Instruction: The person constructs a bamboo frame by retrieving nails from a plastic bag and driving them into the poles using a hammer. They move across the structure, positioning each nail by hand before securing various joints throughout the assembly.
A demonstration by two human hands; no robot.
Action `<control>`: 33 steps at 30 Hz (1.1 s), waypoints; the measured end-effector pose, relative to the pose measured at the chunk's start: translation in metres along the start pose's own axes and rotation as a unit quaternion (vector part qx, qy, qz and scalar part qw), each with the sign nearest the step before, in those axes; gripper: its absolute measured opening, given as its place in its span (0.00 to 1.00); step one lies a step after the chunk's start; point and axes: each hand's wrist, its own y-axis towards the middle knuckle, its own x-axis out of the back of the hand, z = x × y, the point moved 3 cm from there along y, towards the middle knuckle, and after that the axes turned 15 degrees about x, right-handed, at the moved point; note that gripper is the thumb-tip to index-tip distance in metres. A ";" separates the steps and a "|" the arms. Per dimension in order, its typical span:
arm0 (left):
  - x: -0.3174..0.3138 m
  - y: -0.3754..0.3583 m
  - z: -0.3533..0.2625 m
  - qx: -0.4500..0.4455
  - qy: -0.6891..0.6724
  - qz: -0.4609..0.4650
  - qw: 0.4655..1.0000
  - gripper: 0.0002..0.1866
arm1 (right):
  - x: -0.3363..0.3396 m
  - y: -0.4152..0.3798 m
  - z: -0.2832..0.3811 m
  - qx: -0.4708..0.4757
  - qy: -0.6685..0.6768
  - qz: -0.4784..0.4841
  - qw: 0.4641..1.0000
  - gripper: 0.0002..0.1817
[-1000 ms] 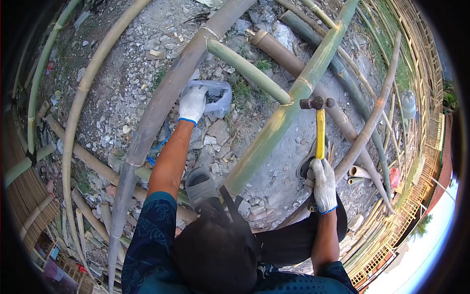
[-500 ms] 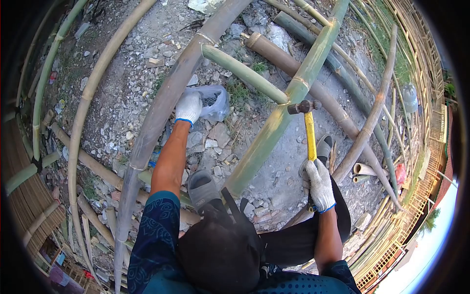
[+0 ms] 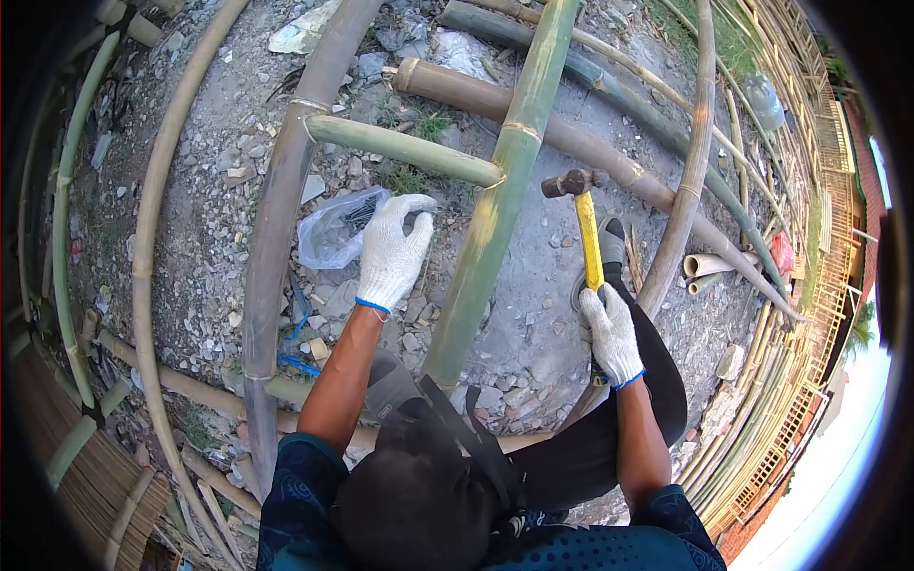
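My left hand (image 3: 395, 249), in a white glove, is over the right side of a clear plastic bag (image 3: 333, 231) with dark nails in it. Its fingertips curl towards the thumb, and what they pinch, if anything, is too small to name. My right hand (image 3: 612, 333), also gloved, is wrapped round the yellow handle of a hammer (image 3: 588, 238), whose head points up. Left of the hammer runs a thick green bamboo pole (image 3: 503, 190). A short green crosspiece (image 3: 405, 150) joins it to a darker pole (image 3: 290, 181).
More poles cross at the right, among them a brown bamboo pole (image 3: 562, 138). A plastic bottle (image 3: 764, 101) and a red bag (image 3: 782, 252) are farther right. Rubble and stones cover the ground. Sandaled feet are below the frame of poles.
My left hand has come out of the plastic bag and moved right, towards the green pole. The view has shifted, and the poles appear further left. The hammer stays in my right hand.
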 end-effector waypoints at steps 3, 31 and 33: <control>-0.041 0.032 -0.014 -0.087 -0.031 0.041 0.995 0.07 | -0.004 -0.001 -0.005 -0.008 0.007 -0.005 1.000 0.15; -0.126 0.057 -0.007 0.055 -0.231 0.042 0.971 0.10 | -0.048 0.022 -0.048 0.051 -0.054 -0.070 0.995 0.23; -0.124 0.060 -0.003 -0.006 -0.198 0.029 0.980 0.09 | -0.046 0.024 -0.044 0.038 -0.054 -0.063 0.996 0.23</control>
